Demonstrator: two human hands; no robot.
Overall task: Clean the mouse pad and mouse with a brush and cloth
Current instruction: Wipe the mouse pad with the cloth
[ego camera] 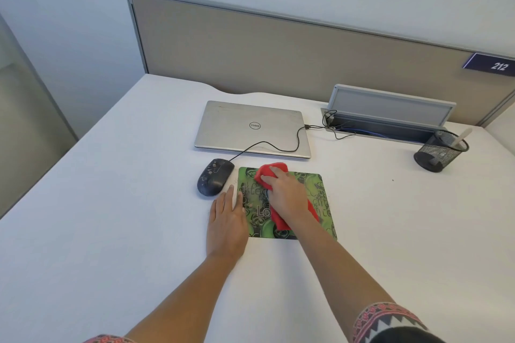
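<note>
A green patterned mouse pad [320, 198] lies flat on the white desk [111, 203]. My right hand [287, 195] presses a red cloth [271, 171] onto the pad's left half, fingers over the cloth. My left hand [227, 220] lies flat, palm down, on the pad's left edge, fingers together, holding nothing. A dark wired mouse [214, 177] sits on the desk just left of the pad's far corner, apart from both hands. A pale brush handle [462, 135] sticks out of the mesh cup; its bristles are hidden.
A closed silver laptop [250, 128] lies behind the pad, with the mouse cable [278, 146] looping across its front edge. A black mesh pen cup [440, 150] stands far right. An open cable tray [390, 120] sits by the beige partition [278, 50].
</note>
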